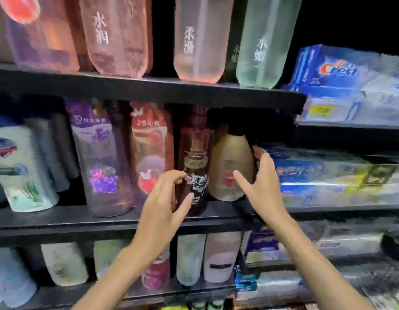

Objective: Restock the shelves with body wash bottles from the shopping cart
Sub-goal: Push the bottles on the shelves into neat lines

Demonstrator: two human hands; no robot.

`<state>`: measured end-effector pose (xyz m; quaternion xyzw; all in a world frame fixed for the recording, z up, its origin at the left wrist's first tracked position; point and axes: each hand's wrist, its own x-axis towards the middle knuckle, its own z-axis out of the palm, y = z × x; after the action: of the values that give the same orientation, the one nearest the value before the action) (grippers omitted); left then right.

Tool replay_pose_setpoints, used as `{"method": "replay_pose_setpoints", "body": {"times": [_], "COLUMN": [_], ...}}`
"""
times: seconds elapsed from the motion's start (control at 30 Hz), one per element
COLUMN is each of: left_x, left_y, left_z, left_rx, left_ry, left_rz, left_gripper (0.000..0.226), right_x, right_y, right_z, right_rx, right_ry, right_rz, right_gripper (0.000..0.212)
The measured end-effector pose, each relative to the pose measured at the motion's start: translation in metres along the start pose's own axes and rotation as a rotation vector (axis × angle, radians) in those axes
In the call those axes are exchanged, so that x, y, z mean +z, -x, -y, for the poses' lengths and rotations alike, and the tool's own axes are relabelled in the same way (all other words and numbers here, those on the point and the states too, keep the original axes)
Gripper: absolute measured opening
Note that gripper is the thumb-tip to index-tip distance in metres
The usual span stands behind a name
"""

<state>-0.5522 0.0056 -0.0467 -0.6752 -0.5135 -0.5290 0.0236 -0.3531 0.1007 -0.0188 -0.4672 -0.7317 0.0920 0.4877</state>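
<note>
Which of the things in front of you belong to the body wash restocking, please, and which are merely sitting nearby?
Part of the job:
- tan bottle, gripped by the right hand
- dark brown bottle, with the left hand open in front of it
- middle shelf

Just nearby:
- toothpaste boxes
- purple bottle
- red bottle
- white bottle

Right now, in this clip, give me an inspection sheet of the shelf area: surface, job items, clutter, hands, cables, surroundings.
Surface: black middle shelf, stocked with upright bottles.
Job's things: tan bottle with dark pump top stands at the row's right end; dark brown bottle stands beside it.
Clutter: nothing seen.
Hands: left hand open, fingers in front of the dark brown bottle; right hand cups the tan bottle's right side, whether gripping is unclear.
Cables: nothing seen.
Surroundings: toothpaste boxes on shelves to the right; more bottles above and below; shopping cart not in view.
</note>
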Motion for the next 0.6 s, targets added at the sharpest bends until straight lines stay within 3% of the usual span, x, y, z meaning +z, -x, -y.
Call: {"method": "replay_pose_setpoints", "body": {"times": [0.2, 0.3, 0.43, 0.5, 0.6], "left_x": [0.003, -0.02, -0.066, -0.085, -0.093], "left_y": [0.016, 0.036, 0.043, 0.037, 0.026], "left_z": [0.024, 0.044, 0.077, 0.093, 0.106], "left_rx": [0.156, 0.148, 0.039, -0.088, -0.265], "left_ry": [-0.026, -0.036, -0.18, -0.199, -0.075], "left_rz": [-0.197, -0.339, -0.539, -0.53, -0.333], "left_gripper": [0.034, 0.03, 0.036, 0.052, 0.081], "right_x": [0.022, 0.036, 0.065, 0.077, 0.088], "right_y": [0.005, 0.024, 0.046, 0.047, 0.041], "right_z": [-0.001, 0.007, 0.03, 0.04, 0.042], "right_rx": [-0.188, -0.246, -0.262, -0.205, -0.053], "right_ry": [0.051, -0.085, -0.246, -0.317, -0.331], "right_rz": [-0.165, -0.246, -0.223, -0.188, -0.137], "right_gripper": [0.056, 0.048, 0.051, 0.059, 0.079]}}
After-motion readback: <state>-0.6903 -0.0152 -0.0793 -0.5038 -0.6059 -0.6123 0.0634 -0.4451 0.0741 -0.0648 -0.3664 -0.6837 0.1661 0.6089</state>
